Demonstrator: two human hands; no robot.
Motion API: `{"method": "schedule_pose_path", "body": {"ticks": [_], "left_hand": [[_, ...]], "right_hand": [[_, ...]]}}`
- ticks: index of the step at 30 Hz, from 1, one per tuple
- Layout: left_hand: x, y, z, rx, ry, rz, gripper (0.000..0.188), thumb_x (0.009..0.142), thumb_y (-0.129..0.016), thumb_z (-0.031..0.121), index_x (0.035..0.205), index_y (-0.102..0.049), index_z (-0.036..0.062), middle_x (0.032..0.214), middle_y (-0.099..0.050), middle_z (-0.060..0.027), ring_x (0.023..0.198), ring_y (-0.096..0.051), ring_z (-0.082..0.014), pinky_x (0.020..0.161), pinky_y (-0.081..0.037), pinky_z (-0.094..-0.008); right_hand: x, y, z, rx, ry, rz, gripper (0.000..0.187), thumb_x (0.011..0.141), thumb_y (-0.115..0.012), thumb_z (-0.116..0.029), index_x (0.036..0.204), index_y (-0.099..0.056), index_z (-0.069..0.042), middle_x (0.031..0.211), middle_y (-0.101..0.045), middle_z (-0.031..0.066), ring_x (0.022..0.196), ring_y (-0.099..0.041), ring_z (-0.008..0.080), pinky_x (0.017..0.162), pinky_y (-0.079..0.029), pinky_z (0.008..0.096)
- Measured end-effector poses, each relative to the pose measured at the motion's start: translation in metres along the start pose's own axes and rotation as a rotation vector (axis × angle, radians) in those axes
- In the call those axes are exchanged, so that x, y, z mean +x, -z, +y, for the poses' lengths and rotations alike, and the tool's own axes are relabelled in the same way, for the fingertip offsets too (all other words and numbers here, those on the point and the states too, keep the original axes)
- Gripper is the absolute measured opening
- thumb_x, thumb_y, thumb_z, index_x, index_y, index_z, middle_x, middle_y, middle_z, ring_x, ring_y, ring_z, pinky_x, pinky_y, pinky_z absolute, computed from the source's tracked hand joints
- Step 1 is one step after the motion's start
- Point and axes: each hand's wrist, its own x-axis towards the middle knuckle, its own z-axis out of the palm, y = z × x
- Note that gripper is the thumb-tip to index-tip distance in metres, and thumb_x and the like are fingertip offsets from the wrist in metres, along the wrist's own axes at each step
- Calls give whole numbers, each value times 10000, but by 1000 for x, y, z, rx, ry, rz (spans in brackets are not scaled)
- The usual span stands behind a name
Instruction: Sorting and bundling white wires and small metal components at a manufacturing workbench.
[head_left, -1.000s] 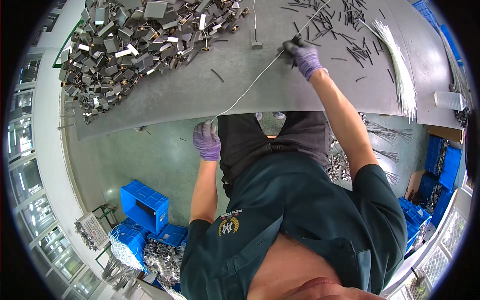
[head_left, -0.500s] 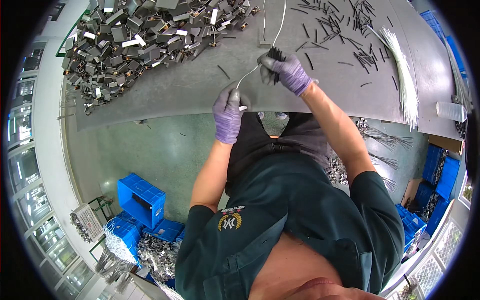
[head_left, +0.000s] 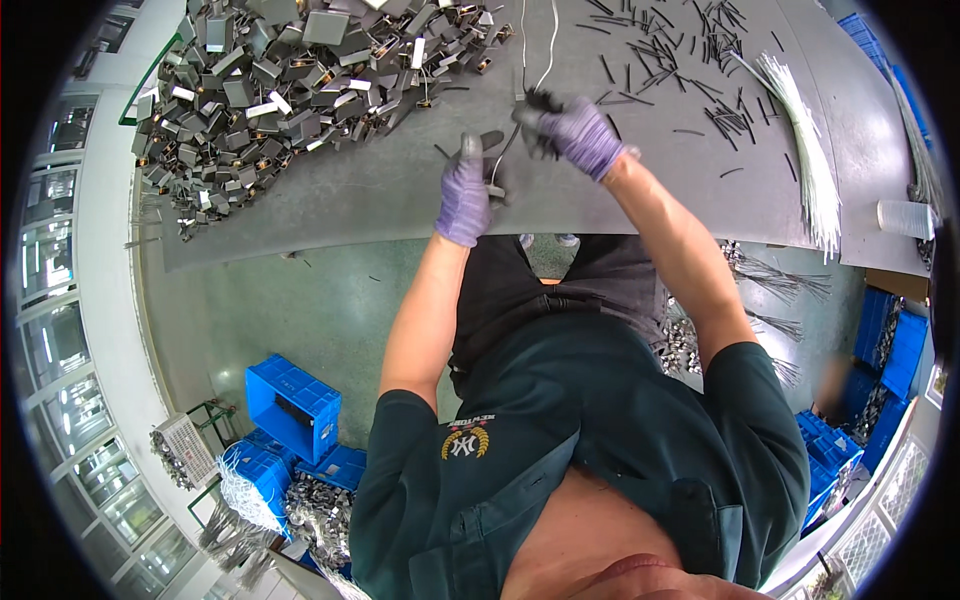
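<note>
My left hand point(head_left: 464, 190), in a purple and grey glove, is nearer the table's front edge. Its thumb and a forefinger are raised, while its lower fingers curl on a thin white wire point(head_left: 497, 172). A dark sleeve-like stretch shows on the wire between my hands. My right hand point(head_left: 572, 135), gloved the same and blurred by motion, grips a bunch of short black tubes point(head_left: 541, 101); their lower part is hidden by the fingers. The wire continues past the right hand toward the far edge, beside a small grey block point(head_left: 520, 97).
A large heap of dark box-shaped parts point(head_left: 290, 100) covers the table's far left. Loose black tubes point(head_left: 665, 55) lie scattered at far right, beside a bundle of white wires point(head_left: 800, 150) and a clear plastic cup point(head_left: 905, 217). Blue crates point(head_left: 292, 405) stand on the floor at left.
My left hand has risen slightly, its thumb and forefinger now spread. The right hand has shifted a little left. A dark stretch now shows on the wire between them.
</note>
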Motion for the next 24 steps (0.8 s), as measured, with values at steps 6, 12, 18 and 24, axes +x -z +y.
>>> {"method": "schedule_pose_path", "body": {"ticks": [6, 12, 18, 24], "left_hand": [[41, -8, 8, 157, -36, -112, 631, 877, -417, 611, 1045, -565, 20, 588, -538, -18, 436, -511, -107, 376, -405, -240], [92, -44, 13, 231, -280, -111, 544, 919, -398, 539, 811, -550, 28, 549, -526, -33, 426, -523, -128, 363, -409, -263], [101, -75, 55, 566, -23, -93, 556, 889, -458, 554, 882, -542, 4, 633, -574, -93, 538, -595, -166, 456, -463, -305], [162, -41, 72, -518, -127, 132, 410, 775, -692, 427, 964, -577, 81, 807, -606, -60, 781, -596, -210, 677, -506, -335]], "right_hand": [[-2, -5, -11, -18, -91, 56, 257, 869, -602, -256, 757, -603, -24, 579, -588, 48, 456, -548, 113, 409, -407, 230], [45, 30, -21, -140, -155, 11, 282, 843, -579, -216, 682, -635, 9, 562, -608, 76, 440, -555, 141, 404, -434, 257], [52, 64, -41, -266, -187, 36, 274, 853, -544, -235, 758, -638, 4, 605, -634, 91, 457, -581, 154, 402, -443, 272], [62, 86, -17, 44, -115, 203, 298, 875, -548, -263, 1014, -593, -3, 722, -660, 111, 526, -630, 185, 454, -472, 271]]}}
